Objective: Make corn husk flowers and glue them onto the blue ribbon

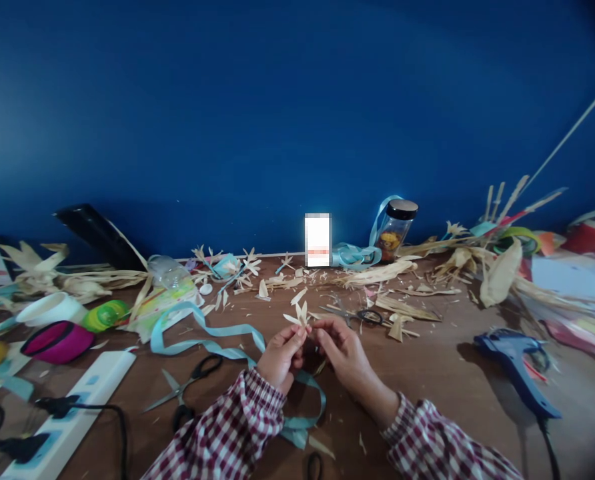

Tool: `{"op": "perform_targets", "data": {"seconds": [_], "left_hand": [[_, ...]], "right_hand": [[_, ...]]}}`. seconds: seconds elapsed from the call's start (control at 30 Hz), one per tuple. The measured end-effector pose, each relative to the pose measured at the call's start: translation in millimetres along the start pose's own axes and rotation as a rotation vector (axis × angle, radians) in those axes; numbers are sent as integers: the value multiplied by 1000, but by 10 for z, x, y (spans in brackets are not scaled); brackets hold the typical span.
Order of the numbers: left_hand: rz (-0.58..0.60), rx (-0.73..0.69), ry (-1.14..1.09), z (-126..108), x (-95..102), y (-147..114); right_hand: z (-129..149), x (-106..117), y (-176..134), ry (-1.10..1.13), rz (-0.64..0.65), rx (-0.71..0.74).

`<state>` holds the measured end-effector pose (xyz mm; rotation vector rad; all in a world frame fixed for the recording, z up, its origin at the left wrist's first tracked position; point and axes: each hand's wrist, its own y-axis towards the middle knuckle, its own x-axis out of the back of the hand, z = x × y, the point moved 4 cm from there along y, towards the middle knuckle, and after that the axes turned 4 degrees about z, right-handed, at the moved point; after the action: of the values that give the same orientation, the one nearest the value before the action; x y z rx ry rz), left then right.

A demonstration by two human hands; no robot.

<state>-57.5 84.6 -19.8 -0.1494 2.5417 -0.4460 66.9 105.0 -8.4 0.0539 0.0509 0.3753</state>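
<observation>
flower: cream, probably | ribbon: pale blue | sleeves: maroon-white checks

A way through lies over the worktop between right grip and glue gun; ribbon and opened scissors obstruct near left.

Scissors, ribbon on seemingly wooden table

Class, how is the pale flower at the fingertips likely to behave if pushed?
The pale flower is probably light, since the left hand holds it in a small pinch. Its petals stick out without drooping, suggesting some stiffness. They look thin and narrow, so a hard push might bend or tear one.
</observation>
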Motion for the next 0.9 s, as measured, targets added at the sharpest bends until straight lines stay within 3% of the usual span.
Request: {"op": "perform_targets", "data": {"seconds": [0.17,0.53,0.77,0.9], "left_hand": [[28,-4,5,38,-18,-5],[65,-48,94,60,19,11],[-4,-101,131,15,40,21],[-43,-136,116,-56,50,18]], "right_hand": [[25,-48,-1,18,96,-11],[26,-64,18,50,128,-41],[13,-52,18,-9,126,-8],[80,-40,11,81,125,-46]]}}
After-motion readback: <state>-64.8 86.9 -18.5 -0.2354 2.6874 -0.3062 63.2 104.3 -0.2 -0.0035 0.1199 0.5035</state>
